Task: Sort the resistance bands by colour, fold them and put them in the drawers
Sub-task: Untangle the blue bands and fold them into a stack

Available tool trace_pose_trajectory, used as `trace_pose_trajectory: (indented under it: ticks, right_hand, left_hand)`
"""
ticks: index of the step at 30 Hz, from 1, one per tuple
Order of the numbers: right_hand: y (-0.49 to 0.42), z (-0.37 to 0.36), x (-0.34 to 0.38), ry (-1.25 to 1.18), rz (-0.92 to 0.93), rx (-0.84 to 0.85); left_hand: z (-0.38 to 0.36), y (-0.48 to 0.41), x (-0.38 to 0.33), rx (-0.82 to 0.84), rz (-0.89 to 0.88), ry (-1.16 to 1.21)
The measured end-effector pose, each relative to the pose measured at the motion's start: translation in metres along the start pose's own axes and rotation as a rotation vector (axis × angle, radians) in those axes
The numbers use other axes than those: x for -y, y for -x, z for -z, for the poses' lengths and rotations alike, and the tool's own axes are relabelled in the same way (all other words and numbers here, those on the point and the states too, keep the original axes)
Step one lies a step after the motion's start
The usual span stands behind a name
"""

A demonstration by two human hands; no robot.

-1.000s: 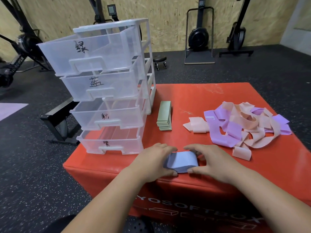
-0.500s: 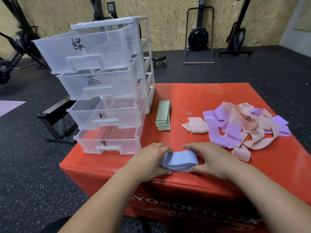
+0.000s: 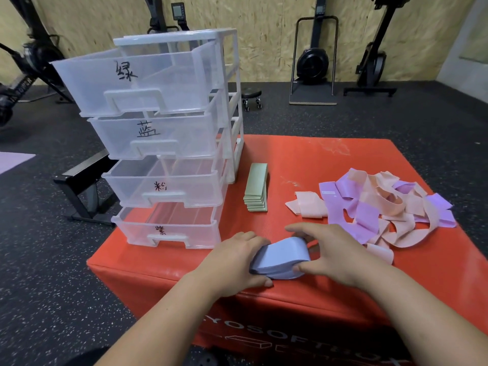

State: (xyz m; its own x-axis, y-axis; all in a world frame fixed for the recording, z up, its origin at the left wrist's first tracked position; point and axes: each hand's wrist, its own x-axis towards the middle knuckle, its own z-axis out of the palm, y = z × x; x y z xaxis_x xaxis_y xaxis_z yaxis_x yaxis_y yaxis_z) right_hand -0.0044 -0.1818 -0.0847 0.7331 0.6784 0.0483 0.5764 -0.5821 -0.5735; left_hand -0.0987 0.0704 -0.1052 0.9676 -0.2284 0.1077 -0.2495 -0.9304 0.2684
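A stack of folded blue bands point(image 3: 281, 256) lies near the front edge of the red box point(image 3: 303, 159). My left hand point(image 3: 235, 262) grips its left end and my right hand point(image 3: 332, 252) grips its right end. A neat stack of folded green bands point(image 3: 256, 187) lies beside the clear drawer unit point(image 3: 163, 143), whose drawers are all pulled out and carry handwritten labels. A loose heap of pink and purple bands point(image 3: 383, 207) sits at the right, with a folded pink band point(image 3: 307, 204) at its left edge.
The drawer unit stands on the box's left side and overhangs its edge. A black bench point(image 3: 81, 186) is on the floor to the left. Rowing machines point(image 3: 314, 54) stand against the back wall. Dark rubber floor surrounds the box.
Both hands have stayed on the blue stack, squeezing it together; its right end now sits a little higher. The view has shifted slightly.
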Motion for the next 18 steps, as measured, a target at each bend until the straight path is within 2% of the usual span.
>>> trace_pose_trajectory:
  ticks: [5, 10, 12, 15, 18]
  right_hand:
    - [-0.001, 0.005, 0.004, 0.156, -0.018, 0.098]
    - [-0.007, 0.027, 0.035, 0.314, 0.031, 0.076]
    - [-0.013, 0.035, 0.059, 0.414, 0.094, 0.086]
    - [-0.028, 0.047, 0.092, 0.524, 0.161, 0.158]
    - [-0.045, 0.063, 0.12, 0.503, 0.219, 0.216]
  left_hand:
    - [-0.004, -0.007, -0.004, 0.002, 0.007, -0.041]
    - [-0.004, -0.005, -0.009, -0.041, 0.064, 0.038]
    - [-0.001, -0.005, -0.013, -0.057, 0.089, 0.157]
    - [0.016, -0.006, -0.024, -0.116, 0.081, 0.511]
    - [0.031, -0.011, -0.033, -0.228, 0.138, 0.784]
